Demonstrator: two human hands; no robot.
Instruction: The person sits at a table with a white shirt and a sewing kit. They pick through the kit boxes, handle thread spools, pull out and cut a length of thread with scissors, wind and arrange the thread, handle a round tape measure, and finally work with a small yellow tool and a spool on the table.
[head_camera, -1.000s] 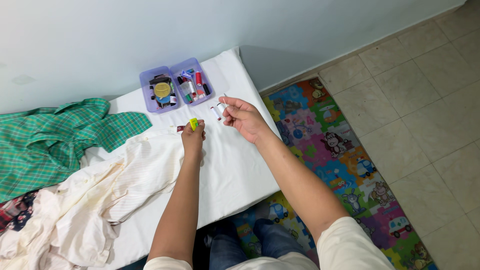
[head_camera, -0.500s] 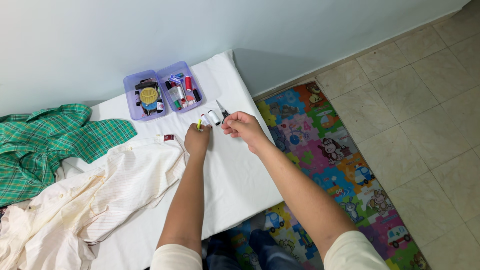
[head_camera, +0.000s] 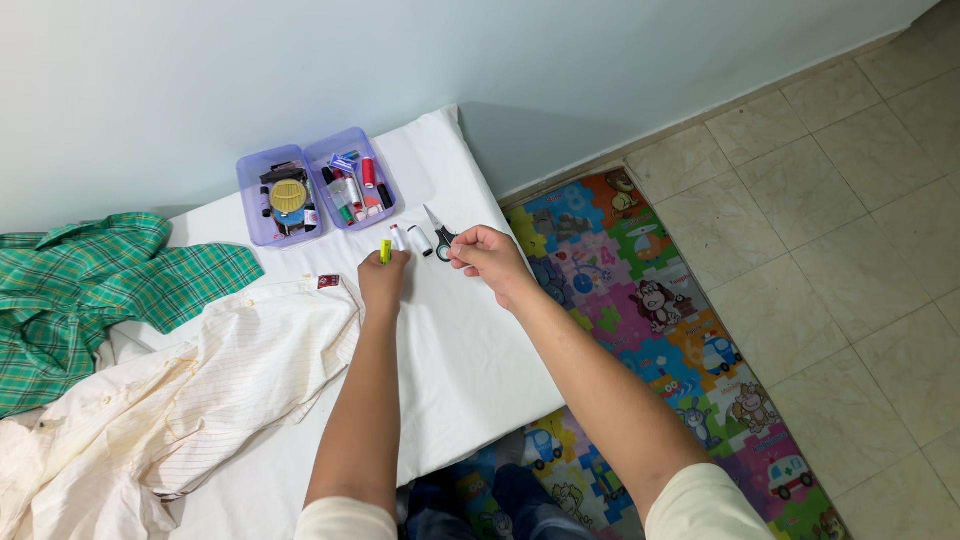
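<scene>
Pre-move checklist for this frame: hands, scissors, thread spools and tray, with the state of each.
1. Right hand grips the small scissors: ok.
2. Scissor blades shut: cannot tell, too small.
3. Left hand at the yellow spool: ok; grip itself cannot tell.
4. Two white spools lie on the white sheet, beside the scissors: ok.
5. Purple tray apart from both hands: ok.
6. Cream shirt lies left of the left hand: ok.
</scene>
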